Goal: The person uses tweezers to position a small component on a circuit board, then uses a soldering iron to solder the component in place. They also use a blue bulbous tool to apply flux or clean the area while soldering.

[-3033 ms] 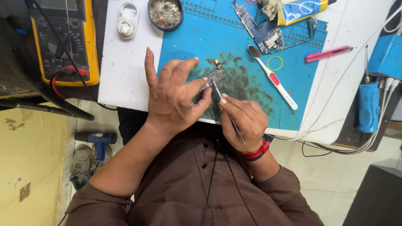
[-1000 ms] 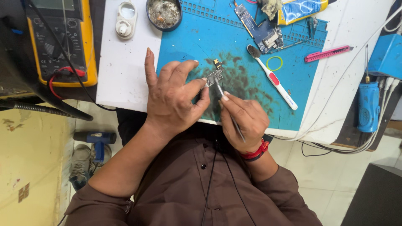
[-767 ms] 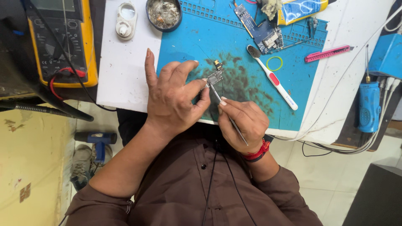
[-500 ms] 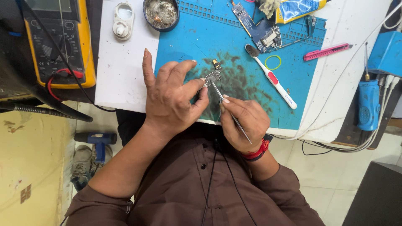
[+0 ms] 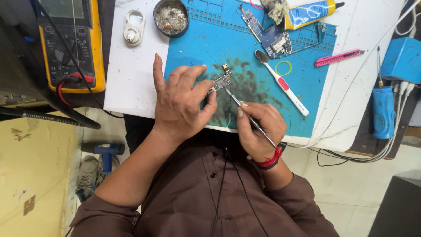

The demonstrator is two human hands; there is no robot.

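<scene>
My left hand point(image 5: 182, 103) pinches a small circuit board point(image 5: 221, 81) and holds it down on the blue work mat point(image 5: 210, 44), thumb out to the left. My right hand point(image 5: 258, 129) grips thin metal tweezers point(image 5: 247, 116), whose tip touches the near edge of the board. The mat around the board is stained dark. A red band sits on my right wrist.
A yellow multimeter point(image 5: 72, 44) lies at the far left. A round tin of scraps point(image 5: 171, 17), a white toothbrush with a red grip point(image 5: 283, 83), another circuit board point(image 5: 267, 35), a glue tube point(image 5: 309, 13), a pink tool point(image 5: 340, 57) and a blue device with cables point(image 5: 383, 112) surround the mat.
Both hands stay on the board; the tweezers' tip shifts slightly along the board's edge. The view has drifted a little.
</scene>
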